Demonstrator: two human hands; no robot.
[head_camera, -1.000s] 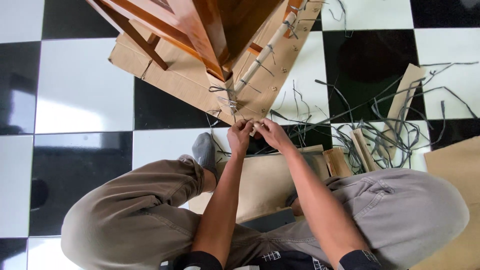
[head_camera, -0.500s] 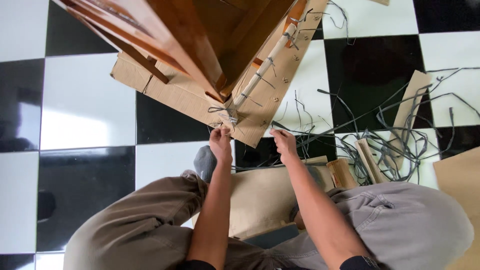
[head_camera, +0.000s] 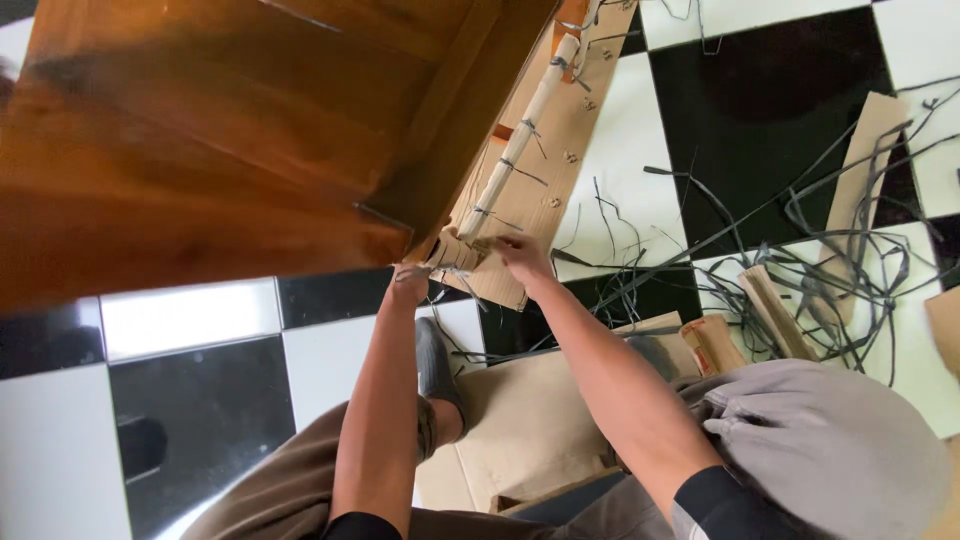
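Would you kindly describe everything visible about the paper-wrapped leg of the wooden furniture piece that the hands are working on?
The tan paper-wrapped furniture leg is a slim, pale rod running diagonally from the upper right down to the lower left, beside the glossy brown wooden furniture. Thin dark straps bind it at intervals, loose ends sticking out. It lies against a sheet of brown cardboard. At its lower end the wrapping looks crumpled, where the right hand touches it and the left hand sits just below.

Your left hand (head_camera: 410, 275) is half hidden under the wooden furniture (head_camera: 230, 130), its grip unreadable. That furniture runs off frame at twelve and nine o'clock. Your right knee (head_camera: 830, 450) is cut off at five o'clock.
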